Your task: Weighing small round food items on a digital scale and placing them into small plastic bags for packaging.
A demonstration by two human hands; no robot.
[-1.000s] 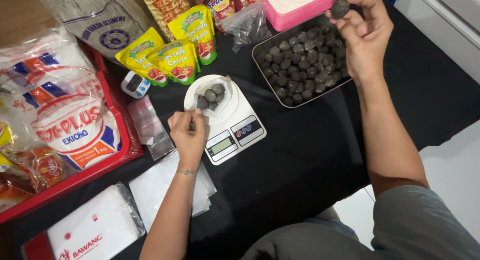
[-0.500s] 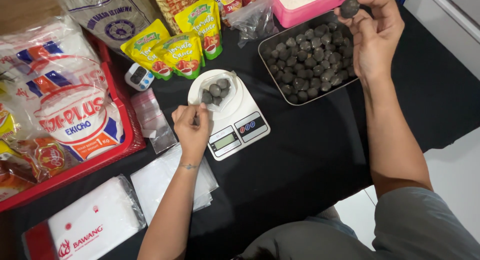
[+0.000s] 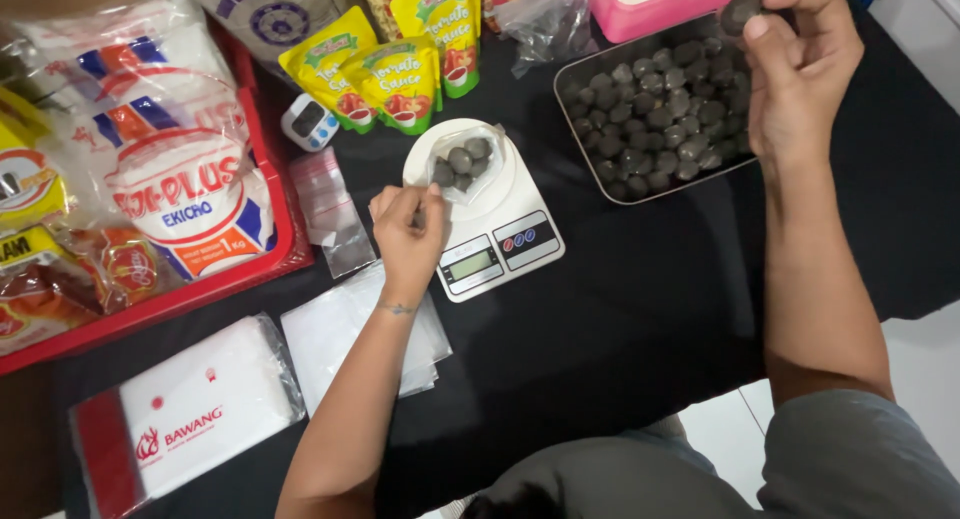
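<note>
Nearest on the black-covered worktop (image 3: 620,319), at the left, lies a white packet with a red edge (image 3: 180,429), and just right of it a loose stack of clear plastic bags (image 3: 340,339) under the person's left forearm. A little farther in, the left hand (image 3: 408,234) rests just left of the white kitchen scale (image 3: 490,239), its fingers pinched narrowly on the near edge of a small clear bag (image 3: 462,164) that sits on the scale's round platform and holds several dark round balls. Left of that hand a few small zip bags (image 3: 335,214) lie beside a red tray (image 3: 200,294) piled with flour and snack packets. Farther still, a small white timer (image 3: 307,120) and three yellow sauce pouches (image 3: 400,69) stand beyond the scale. To the right, a metal tray (image 3: 590,174) is filled with many more dark balls. At the far right the right hand (image 3: 800,69) is raised over the tray's far corner, fingertips closed around a single dark ball (image 3: 740,12), near a pink container (image 3: 660,4) of white powder.
</note>
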